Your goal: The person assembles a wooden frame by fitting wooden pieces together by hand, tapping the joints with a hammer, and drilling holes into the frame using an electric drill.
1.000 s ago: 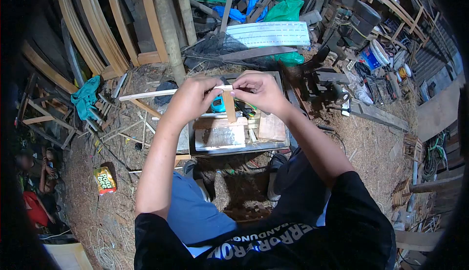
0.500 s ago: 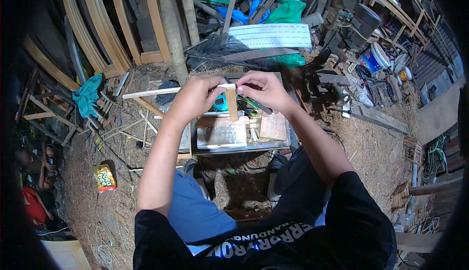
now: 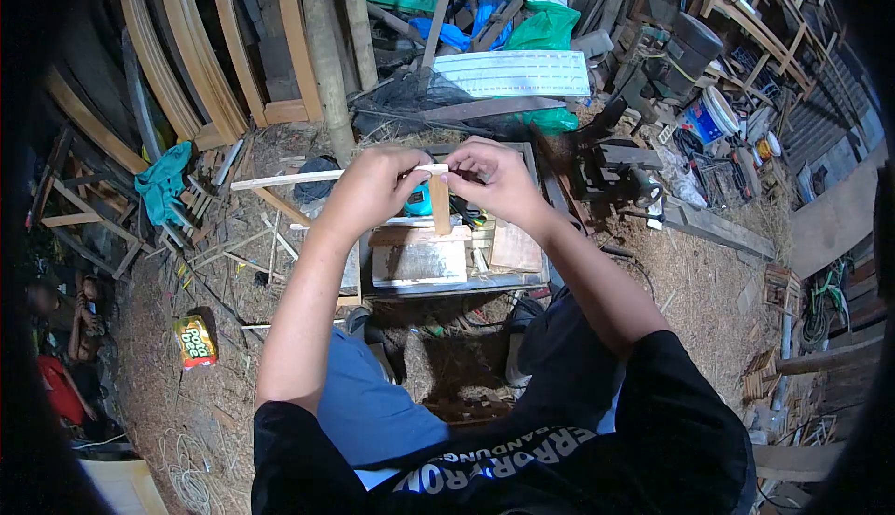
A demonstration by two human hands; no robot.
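A light wooden frame of thin strips (image 3: pixel 289 179) is held above a low bench (image 3: pixel 508 284), with one short piece (image 3: pixel 439 207) pointing down from its right corner. My left hand (image 3: pixel 373 193) is closed around the long strip near that corner. The thumb and fingers of my right hand (image 3: pixel 499 184) pinch at the corner's end; anything small between them is hidden. Below the hands lie a pale worn block (image 3: pixel 419 261) and a flat plywood piece (image 3: pixel 516 247). A turquoise object (image 3: pixel 417 201) shows partly behind the frame.
Tall wooden frames (image 3: pixel 191 49) lean at the back left. Thin sticks and a yellow snack packet (image 3: pixel 194 342) lie on the ground to the left. A white-and-blue bucket (image 3: pixel 712 116) stands among clutter at right. People (image 3: pixel 70 347) are at the far left edge.
My right hand has moved slightly left, its fingertips now against the frame's corner. The left hand keeps its hold, and the whole view has shifted a little.
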